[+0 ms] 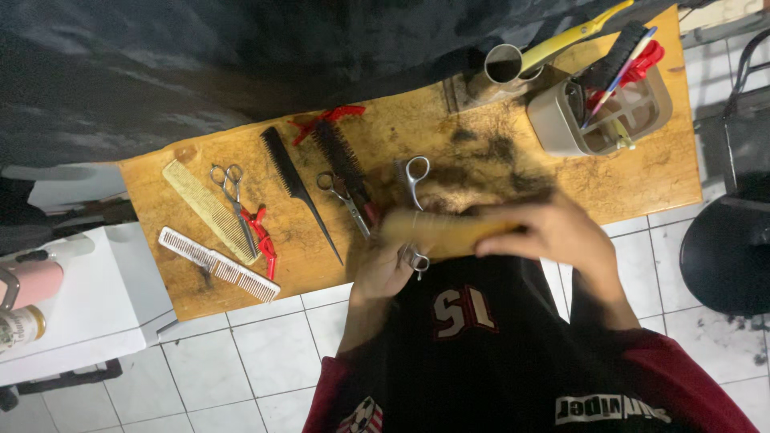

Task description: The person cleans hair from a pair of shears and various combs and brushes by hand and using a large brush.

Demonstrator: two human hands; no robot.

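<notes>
both hands work close to the torso: right hand [561, 232] grasps a tan comb [445, 232]; left hand [383, 269] clenches silver scissors [414, 258]. keep comb level, blades clear of fingers.

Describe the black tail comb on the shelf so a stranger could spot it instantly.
Start at the wooden shelf and look at its middle. The black tail comb lies diagonally between two pairs of scissors, beside a black roller brush. Unlike the cream combs, it tapers into a long thin spike.
</notes>
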